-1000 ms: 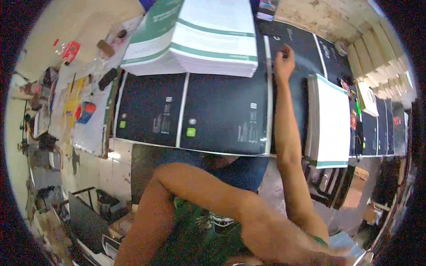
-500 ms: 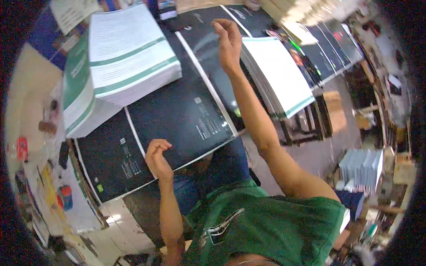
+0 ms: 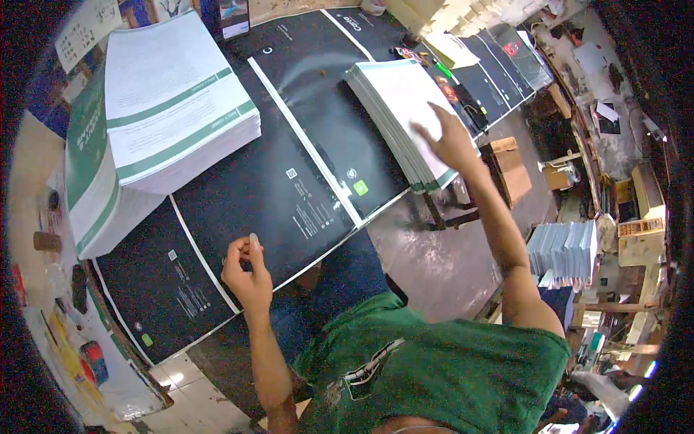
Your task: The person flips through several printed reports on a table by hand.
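Note:
Over the near part of the black-covered table hovers my left hand (image 3: 247,275). Its fingers are loosely curled, a gap shows beside the thumb, and nothing is visible in it. My right hand (image 3: 452,137) is over the white top of the right paper stack (image 3: 397,90), thumb and fingers apart; whether it touches the sheet I cannot tell. That stack is thick, layered and green-edged. At the left, a taller stack of printed sheets (image 3: 173,101) with green bands leans beside a green-and-white printed pile (image 3: 90,166).
Black printed sheets (image 3: 289,210) with white strips cover the table. A phone (image 3: 233,18) stands at the far edge. Small tools and a green marker (image 3: 441,67) lie beyond the right stack. A cardboard box (image 3: 508,170) and another paper pile (image 3: 562,252) are at the right.
My right hand has come down from above the far middle of the table to the right stack. The left hand's fingers have curled more. The whole view has shifted slightly.

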